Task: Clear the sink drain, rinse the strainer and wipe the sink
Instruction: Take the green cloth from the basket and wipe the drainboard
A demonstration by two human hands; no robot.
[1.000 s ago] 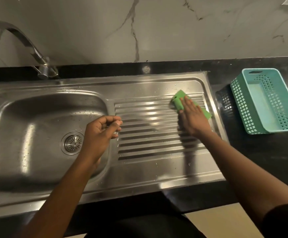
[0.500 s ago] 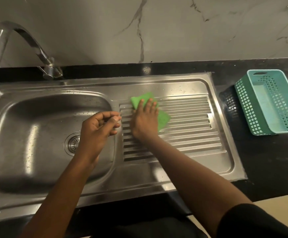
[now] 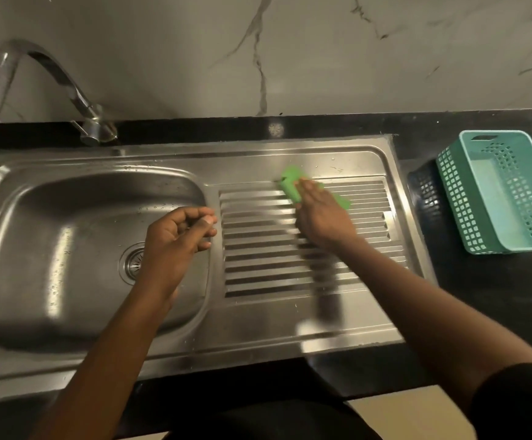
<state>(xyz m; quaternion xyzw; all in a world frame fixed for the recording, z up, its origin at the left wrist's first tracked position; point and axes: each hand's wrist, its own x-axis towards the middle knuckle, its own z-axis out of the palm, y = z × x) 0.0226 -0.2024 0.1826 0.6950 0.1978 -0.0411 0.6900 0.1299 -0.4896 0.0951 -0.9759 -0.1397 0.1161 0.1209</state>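
Observation:
A stainless steel sink (image 3: 67,312) has its basin on the left and a ribbed drainboard (image 3: 258,274) on the right. The round strainer (image 3: 131,262) sits in the drain, half hidden by my left hand (image 3: 175,239), which hovers over the basin's right edge with fingers curled and nothing in it. My right hand (image 3: 321,217) presses flat on a green cloth (image 3: 290,182) at the top of the drainboard. Most of the cloth is hidden under my palm.
A curved metal tap (image 3: 52,77) stands at the back left. A teal plastic basket (image 3: 499,192) lies on the black counter (image 3: 496,296) to the right, with a dark basket (image 3: 426,192) tucked against it. A marble wall rises behind.
My right hand slid the green cloth left across the drainboard, then back right to the upper middle. My left hand stayed curled over the basin edge.

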